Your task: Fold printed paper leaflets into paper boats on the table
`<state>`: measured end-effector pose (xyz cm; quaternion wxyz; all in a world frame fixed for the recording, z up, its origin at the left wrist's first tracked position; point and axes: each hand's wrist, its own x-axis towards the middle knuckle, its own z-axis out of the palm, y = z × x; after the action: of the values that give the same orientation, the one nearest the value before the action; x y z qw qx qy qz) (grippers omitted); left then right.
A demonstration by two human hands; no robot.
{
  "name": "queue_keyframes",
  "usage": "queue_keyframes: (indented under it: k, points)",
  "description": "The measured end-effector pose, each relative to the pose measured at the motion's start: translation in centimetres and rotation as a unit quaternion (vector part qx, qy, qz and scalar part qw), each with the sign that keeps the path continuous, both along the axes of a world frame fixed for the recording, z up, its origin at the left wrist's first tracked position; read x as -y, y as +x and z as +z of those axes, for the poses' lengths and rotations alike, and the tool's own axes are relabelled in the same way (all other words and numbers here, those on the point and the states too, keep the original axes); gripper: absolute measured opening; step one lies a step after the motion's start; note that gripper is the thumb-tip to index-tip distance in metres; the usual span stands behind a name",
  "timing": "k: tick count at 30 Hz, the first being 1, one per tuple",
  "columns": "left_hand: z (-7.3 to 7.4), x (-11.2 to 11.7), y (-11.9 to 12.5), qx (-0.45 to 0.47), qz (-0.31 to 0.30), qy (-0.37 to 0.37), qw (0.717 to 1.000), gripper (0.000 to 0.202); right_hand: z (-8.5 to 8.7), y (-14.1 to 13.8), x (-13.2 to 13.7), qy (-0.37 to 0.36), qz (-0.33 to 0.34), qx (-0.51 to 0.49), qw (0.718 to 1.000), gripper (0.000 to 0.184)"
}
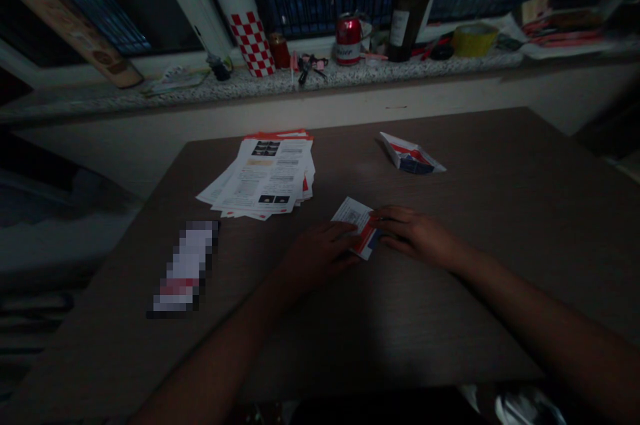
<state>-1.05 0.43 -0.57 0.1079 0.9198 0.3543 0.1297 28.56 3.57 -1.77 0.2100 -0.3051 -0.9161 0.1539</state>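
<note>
A small folded paper [351, 212], white, red and blue, lies flat around the middle of the counter [475, 318], between the two hands. The left hand [324, 248] rests its fingers, close together, over the paper's near left part; the right hand [415, 232] has its fingers slightly spread at the right edge, touching it. Whether either pinches the sheet I cannot tell. Beyond them, toward the far edge and right of the middle, stands a folded paper boat [413, 157]. A fanned stack of printed sheets [265, 178] lies near the far left corner, and a phone-like object [185, 268], blurred out, near the left edge.
</note>
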Motion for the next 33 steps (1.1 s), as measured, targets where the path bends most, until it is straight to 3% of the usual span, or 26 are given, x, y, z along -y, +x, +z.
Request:
queue_keyframes:
  k: [5, 13, 17, 23, 28, 33]
  points:
    - [-0.1, -0.2, 0.2, 0.020, 0.010, -0.004, 1.000, 0.026, 0.1, -0.1, 0.0, 0.002, 0.001, -0.005, 1.000, 0.040]
    - [-0.2, -0.4, 0.4, 0.042, 0.029, -0.006, 0.999, 0.031, 0.7, -0.3, 0.1, -0.016, 0.010, -0.006, 1.000, 0.041]
    - [-0.1, -0.4, 0.9, 0.045, 0.072, -0.014, 0.996, 0.030, 0.7, -0.6, 0.2, -0.005, 0.011, -0.010, 1.000, 0.032]
    - [0.2, -0.2, 1.3, 0.046, 0.079, -0.023, 0.996, 0.027, 0.9, -1.1, 0.6, -0.020, 0.022, -0.026, 0.999, 0.025]
    - [0.4, -0.1, 1.0, 0.073, 0.096, -0.051, 0.991, 0.025, 0.9, -1.3, 0.9, -0.048, -0.006, -0.050, 0.998, 0.022]
    - [0.5, -0.3, -0.2, 0.094, 0.074, -0.044, 0.992, 0.022, 1.0, -1.1, 0.7, -0.060, -0.044, -0.064, 0.995, 0.016]
